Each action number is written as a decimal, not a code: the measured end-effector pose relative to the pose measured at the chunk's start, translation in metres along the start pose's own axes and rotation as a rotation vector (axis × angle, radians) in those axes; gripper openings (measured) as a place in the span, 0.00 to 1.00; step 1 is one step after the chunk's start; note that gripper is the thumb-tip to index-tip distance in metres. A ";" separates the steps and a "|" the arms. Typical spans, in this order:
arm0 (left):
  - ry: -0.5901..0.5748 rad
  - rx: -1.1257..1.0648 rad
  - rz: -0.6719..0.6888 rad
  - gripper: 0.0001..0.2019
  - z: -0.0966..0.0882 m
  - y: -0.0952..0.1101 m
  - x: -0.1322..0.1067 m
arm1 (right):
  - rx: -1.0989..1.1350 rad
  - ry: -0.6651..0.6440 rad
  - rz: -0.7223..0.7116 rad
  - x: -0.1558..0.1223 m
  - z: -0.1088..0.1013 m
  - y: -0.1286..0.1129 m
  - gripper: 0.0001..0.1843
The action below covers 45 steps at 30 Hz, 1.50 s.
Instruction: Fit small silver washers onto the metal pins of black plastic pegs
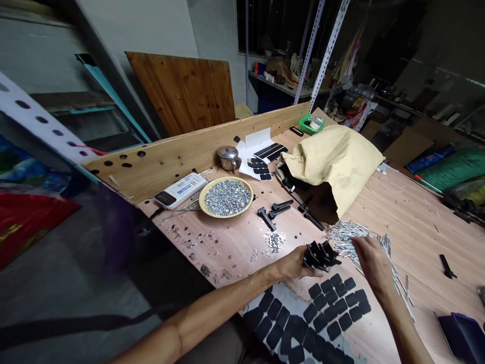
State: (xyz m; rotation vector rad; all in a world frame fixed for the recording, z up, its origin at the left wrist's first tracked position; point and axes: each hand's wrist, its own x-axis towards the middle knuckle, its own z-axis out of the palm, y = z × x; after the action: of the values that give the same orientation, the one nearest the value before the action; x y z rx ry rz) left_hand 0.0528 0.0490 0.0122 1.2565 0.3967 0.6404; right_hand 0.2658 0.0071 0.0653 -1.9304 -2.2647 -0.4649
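Note:
My left hand is closed around a cluster of black plastic parts, held just above the table. My right hand is over the pile of thin metal rods, its fingers curled together; whatever they grip, if anything, is hidden. Sheets of black rounded pads lie in front of me, below my left hand. Beyond that hand sits a small scatter of washers. More black plastic parts lie past the washers, and a single one rests at the right.
A yellow bowl holds many small metal pieces. Beside it are a white box and a lidded metal pot. An open paper bag lies across the back, near a green basket. A dark blue bin stands lower right.

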 end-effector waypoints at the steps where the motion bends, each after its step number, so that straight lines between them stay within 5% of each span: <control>1: 0.015 -0.028 -0.006 0.21 0.001 0.002 0.000 | -0.069 -0.097 -0.031 -0.006 0.012 0.003 0.13; 4: 0.071 -0.075 -0.028 0.22 0.003 0.006 0.001 | -0.179 -0.208 -0.100 -0.021 0.046 0.001 0.15; 7: 0.116 -0.184 -0.155 0.21 0.004 0.008 0.002 | -0.178 -0.164 -0.114 -0.025 0.064 -0.006 0.14; 11: 0.187 -0.338 -0.361 0.18 0.001 0.010 0.002 | -0.164 -0.058 -0.062 -0.018 0.061 0.000 0.13; 15: 0.226 -0.335 -0.377 0.19 -0.002 0.008 0.002 | -0.100 0.036 0.032 -0.017 0.048 0.006 0.15; 18: 0.257 -0.370 -0.406 0.22 -0.001 0.003 0.003 | -0.121 -0.058 -0.010 -0.018 0.043 0.000 0.14; 21: 0.263 -0.349 -0.391 0.22 0.001 0.003 0.002 | -0.171 -0.130 -0.078 -0.017 0.047 -0.010 0.19; 27: 0.231 -0.328 -0.324 0.20 -0.001 0.014 -0.001 | -0.066 -0.048 -0.104 -0.007 0.062 -0.014 0.14; 31: 0.239 -0.267 -0.243 0.19 -0.007 0.014 0.001 | 0.115 0.151 0.099 -0.010 0.044 -0.018 0.11; 33: 0.235 -0.248 -0.204 0.20 -0.007 0.012 0.001 | 0.433 0.366 0.356 -0.013 0.023 -0.030 0.10; 36: 0.227 -0.200 -0.162 0.23 -0.003 0.005 0.002 | 0.912 0.604 0.614 -0.015 -0.010 -0.056 0.22; 39: 0.207 -0.138 -0.147 0.22 0.004 -0.003 0.005 | 1.065 0.672 0.626 -0.014 -0.024 -0.078 0.17; 45: 0.192 -0.100 -0.119 0.23 0.009 -0.012 0.011 | 1.002 0.591 0.520 -0.020 -0.012 -0.087 0.13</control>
State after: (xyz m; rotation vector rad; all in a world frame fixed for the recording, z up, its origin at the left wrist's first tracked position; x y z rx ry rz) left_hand 0.0695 0.0478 0.0042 1.0714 0.5873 0.6728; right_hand 0.1827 -0.0268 0.0581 -1.4481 -1.1656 0.1540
